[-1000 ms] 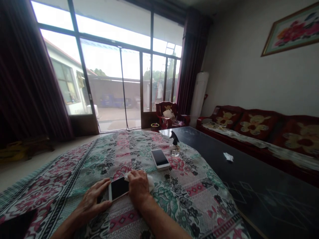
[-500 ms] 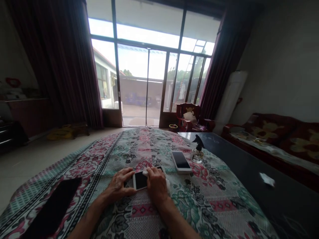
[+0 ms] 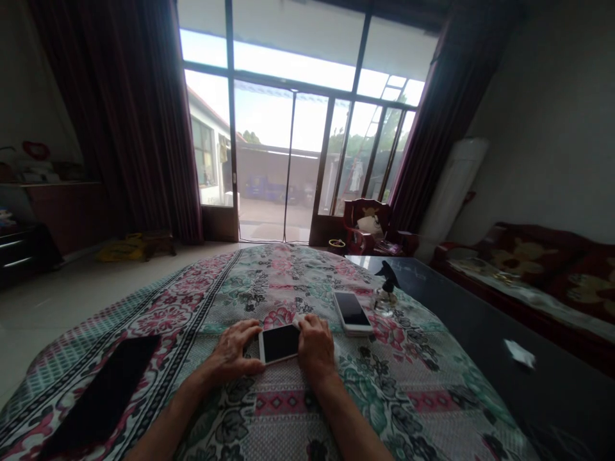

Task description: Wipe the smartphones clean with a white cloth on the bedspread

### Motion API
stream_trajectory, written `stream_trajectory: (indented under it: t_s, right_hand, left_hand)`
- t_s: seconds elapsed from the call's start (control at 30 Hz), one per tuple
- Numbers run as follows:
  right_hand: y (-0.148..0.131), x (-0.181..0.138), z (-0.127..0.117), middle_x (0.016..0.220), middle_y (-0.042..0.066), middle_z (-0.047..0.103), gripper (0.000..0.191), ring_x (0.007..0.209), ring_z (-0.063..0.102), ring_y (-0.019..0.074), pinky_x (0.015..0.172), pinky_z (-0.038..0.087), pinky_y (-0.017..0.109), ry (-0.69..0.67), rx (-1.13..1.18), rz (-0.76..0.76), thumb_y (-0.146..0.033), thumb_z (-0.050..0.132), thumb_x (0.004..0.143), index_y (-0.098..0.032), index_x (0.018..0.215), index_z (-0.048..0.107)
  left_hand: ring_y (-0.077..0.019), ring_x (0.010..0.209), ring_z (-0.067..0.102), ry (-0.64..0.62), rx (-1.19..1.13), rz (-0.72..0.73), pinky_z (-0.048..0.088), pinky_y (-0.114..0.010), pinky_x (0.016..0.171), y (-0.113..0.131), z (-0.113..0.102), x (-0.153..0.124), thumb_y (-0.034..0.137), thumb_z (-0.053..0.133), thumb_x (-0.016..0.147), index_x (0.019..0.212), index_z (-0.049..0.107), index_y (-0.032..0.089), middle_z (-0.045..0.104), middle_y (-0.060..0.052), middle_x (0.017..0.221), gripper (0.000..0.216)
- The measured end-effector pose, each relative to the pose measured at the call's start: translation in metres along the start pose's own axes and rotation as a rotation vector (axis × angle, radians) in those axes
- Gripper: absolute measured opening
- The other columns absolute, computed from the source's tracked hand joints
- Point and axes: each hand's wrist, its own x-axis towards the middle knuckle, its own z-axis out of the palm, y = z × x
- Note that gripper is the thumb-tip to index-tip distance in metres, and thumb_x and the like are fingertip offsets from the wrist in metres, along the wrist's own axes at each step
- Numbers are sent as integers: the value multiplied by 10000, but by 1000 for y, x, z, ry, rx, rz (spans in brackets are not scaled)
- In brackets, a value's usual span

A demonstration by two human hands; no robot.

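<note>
A white-framed smartphone (image 3: 280, 344) with a dark screen lies flat on a floral tablecloth (image 3: 283, 403). My left hand (image 3: 236, 349) holds its left end, thumb and fingers at the corners. Over the right end is my right hand (image 3: 317, 346), its fingers closed on a white tissue (image 3: 298, 319) that shows only in part. The phone's right edge is hidden under that hand. To the right lies a second white phone (image 3: 353, 312), apart from both hands. Beside it stands a clear spray bottle (image 3: 385, 299) with a black trigger head.
A long black flat piece (image 3: 103, 397) lies on the cloth at left. On the dark glossy tabletop (image 3: 461, 333) at right is a crumpled white tissue (image 3: 519, 354). Beyond are a wooden armchair (image 3: 353, 221), a sofa (image 3: 542, 262) and glass doors (image 3: 264, 160).
My right hand has slid right along the phone with the tissue, uncovering more of the screen. My left hand stays at the left end. The whole view has shifted slightly.
</note>
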Motion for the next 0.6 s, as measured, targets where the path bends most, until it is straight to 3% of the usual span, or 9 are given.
stream_trajectory:
  t_s: [0.13, 0.47, 0.6]
  right_hand:
    - [8, 2, -3, 1145, 71, 607, 329, 1002, 519, 223, 852, 376, 315, 20, -38, 69, -129, 403, 874, -226, 1045, 667]
    - [-44, -21, 11, 1406, 41, 456, 477, 1184, 429, 249, 964, 327, 385, -180, 108, -287, -221, 491, 836, -225, 1312, 495]
    - [-38, -18, 10, 1369, 44, 498, 438, 1161, 445, 234, 942, 338, 360, -160, 89, -239, -194, 466, 847, -225, 1278, 531]
  left_hand:
    - [-345, 1293, 399, -6, 0, -13, 306, -442, 1076, 0, 0, 0, 471, 722, 618, 1234, 583, 199, 486, -115, 1395, 688]
    - [-323, 1278, 428, 28, 15, -6, 315, -448, 1069, -8, 8, 3, 426, 727, 601, 1220, 589, 230, 511, -102, 1375, 664]
    - [-330, 1278, 426, 8, 13, -6, 318, -432, 1071, -8, 8, 3, 430, 729, 601, 1216, 595, 200, 503, -113, 1381, 670]
